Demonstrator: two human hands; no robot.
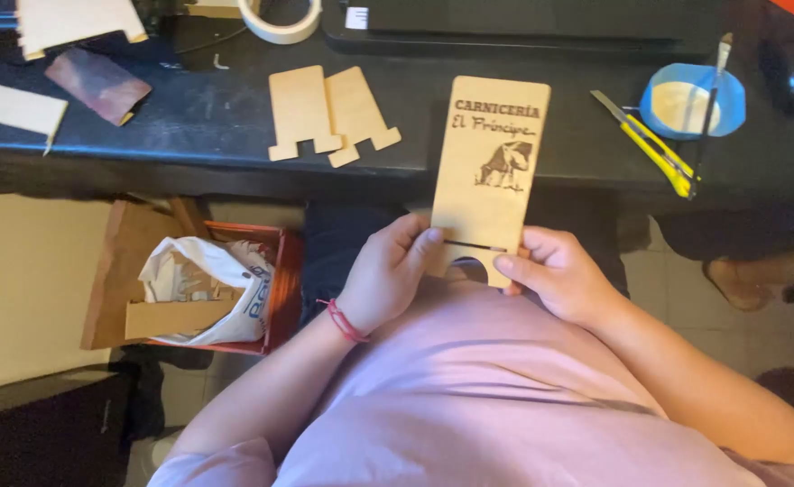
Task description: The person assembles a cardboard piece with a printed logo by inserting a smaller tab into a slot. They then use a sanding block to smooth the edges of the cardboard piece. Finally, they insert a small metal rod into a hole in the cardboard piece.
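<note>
My left hand (386,271) and right hand (555,271) pinch the engraved wooden panel (492,167) at its slotted lower end, held over the black table's (198,117) edge, so I grip lightly and level, fingertips clear of the slot.

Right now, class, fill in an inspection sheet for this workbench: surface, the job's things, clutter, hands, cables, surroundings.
Surface: dark tabletop, scuffed, crowded along the far edge.
Job's things: engraved wooden panel with a slot and a rounded notch at its near end, held upright; two notched wooden side pieces lying flat, side by side.
Clutter: tape roll, yellow utility knife, blue dish with a brush across it, sandpaper scrap.
Hands: left hand and right hand each in a grip on the panel's near end.
Cables: nothing seen.
Surroundings: red crate holding a white bag, pale floor.
</note>
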